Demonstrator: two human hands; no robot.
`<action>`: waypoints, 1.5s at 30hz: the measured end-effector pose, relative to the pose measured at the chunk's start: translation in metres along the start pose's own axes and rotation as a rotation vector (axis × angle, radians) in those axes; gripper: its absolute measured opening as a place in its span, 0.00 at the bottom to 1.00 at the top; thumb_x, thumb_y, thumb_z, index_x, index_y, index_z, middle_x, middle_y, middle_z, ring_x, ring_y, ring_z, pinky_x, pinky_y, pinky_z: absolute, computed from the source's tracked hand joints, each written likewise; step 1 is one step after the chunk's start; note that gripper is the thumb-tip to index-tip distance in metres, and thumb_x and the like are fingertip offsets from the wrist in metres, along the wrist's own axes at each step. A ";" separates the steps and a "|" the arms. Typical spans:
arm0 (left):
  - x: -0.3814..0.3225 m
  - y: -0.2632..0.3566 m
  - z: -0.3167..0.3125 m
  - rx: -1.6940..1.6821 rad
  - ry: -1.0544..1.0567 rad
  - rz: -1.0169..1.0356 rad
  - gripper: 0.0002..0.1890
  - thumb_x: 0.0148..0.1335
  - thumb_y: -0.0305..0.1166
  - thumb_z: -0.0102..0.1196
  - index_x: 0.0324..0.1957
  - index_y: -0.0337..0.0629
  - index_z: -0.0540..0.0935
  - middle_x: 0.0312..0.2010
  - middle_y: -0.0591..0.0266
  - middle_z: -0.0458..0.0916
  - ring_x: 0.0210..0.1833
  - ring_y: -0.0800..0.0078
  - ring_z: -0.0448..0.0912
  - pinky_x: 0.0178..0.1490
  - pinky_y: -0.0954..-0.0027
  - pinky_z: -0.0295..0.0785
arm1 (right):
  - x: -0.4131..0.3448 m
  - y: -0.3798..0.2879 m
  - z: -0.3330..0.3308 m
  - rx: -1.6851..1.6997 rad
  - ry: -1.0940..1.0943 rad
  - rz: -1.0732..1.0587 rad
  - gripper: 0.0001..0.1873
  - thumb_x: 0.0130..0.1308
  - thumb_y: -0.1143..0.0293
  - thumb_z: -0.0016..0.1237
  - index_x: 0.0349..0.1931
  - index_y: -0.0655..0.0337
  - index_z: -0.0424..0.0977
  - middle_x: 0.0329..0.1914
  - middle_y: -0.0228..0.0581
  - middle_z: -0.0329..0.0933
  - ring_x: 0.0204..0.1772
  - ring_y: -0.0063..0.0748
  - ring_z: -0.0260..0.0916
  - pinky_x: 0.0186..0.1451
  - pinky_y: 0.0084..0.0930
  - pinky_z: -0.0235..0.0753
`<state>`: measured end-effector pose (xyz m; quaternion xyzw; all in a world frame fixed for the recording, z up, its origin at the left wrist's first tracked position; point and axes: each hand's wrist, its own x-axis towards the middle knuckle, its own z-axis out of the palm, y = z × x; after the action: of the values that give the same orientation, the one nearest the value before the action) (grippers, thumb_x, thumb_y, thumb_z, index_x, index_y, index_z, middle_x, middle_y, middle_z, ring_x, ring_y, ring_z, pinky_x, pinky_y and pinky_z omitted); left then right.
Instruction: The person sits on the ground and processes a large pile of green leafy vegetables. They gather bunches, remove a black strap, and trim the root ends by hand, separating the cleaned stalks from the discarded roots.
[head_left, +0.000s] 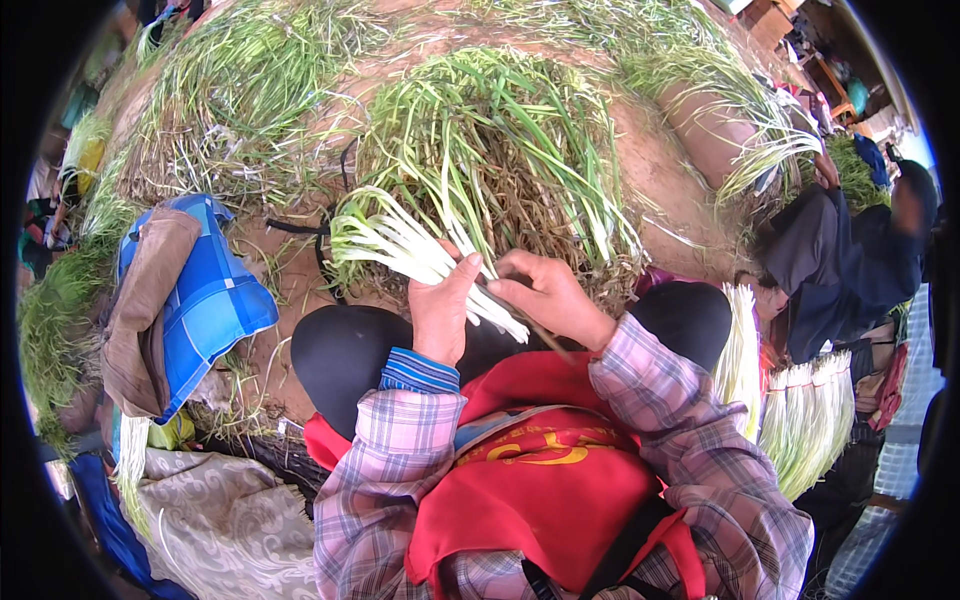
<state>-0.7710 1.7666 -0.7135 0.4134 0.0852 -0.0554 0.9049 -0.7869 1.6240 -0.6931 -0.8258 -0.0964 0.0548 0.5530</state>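
Note:
My left hand (442, 300) grips a bunch of trimmed-looking leafy shoots (405, 244), with white stems and pale green tops. Their tops fan to the left, and the stem ends point down to the right. Close beside it, my right hand (551, 292) has thumb and forefinger pinched at the lower part of a single green stalk (457, 202). A thin brown strand (551, 341), blurred, trails below the right fingers. Just beyond both hands lies a large heap of green shoots (487, 112) with brown, withered leaves in it.
More shoots (247, 97) lie at the far left. A blue checked cushion (217, 300) bears a brown cloth (150, 300). Tied white-stemmed bundles (806, 412) stand at my right. Another person (862, 240) sits at right, holding shoots. A black strap (296, 226) lies on the earth floor.

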 end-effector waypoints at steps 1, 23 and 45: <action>-0.001 -0.002 0.001 -0.009 0.023 0.036 0.11 0.52 0.17 0.56 0.35 0.39 0.71 0.29 0.68 0.71 0.31 0.79 0.72 0.37 0.78 0.69 | 0.001 0.002 0.003 0.033 0.007 0.090 0.08 0.58 0.68 0.51 0.29 0.64 0.70 0.21 0.36 0.67 0.25 0.20 0.63 0.29 0.21 0.66; 0.002 0.001 -0.002 -0.200 0.005 -0.076 0.13 0.58 0.23 0.50 0.45 0.44 0.68 0.35 0.63 0.71 0.38 0.69 0.76 0.33 0.73 0.70 | -0.010 -0.006 -0.062 -0.282 0.031 -0.118 0.18 0.59 0.65 0.47 0.49 0.60 0.68 0.46 0.43 0.71 0.48 0.36 0.70 0.50 0.28 0.69; 0.053 0.098 -0.074 -0.395 0.361 0.359 0.09 0.60 0.24 0.48 0.43 0.46 0.68 0.38 0.55 0.76 0.41 0.67 0.77 0.47 0.59 0.73 | -0.058 0.019 -0.116 -0.290 -0.315 0.094 0.13 0.63 0.64 0.44 0.23 0.62 0.69 0.14 0.31 0.62 0.20 0.22 0.60 0.26 0.24 0.64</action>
<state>-0.7100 1.8850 -0.6993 0.2415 0.1791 0.1968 0.9332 -0.8186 1.4999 -0.6672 -0.8814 -0.1501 0.1944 0.4035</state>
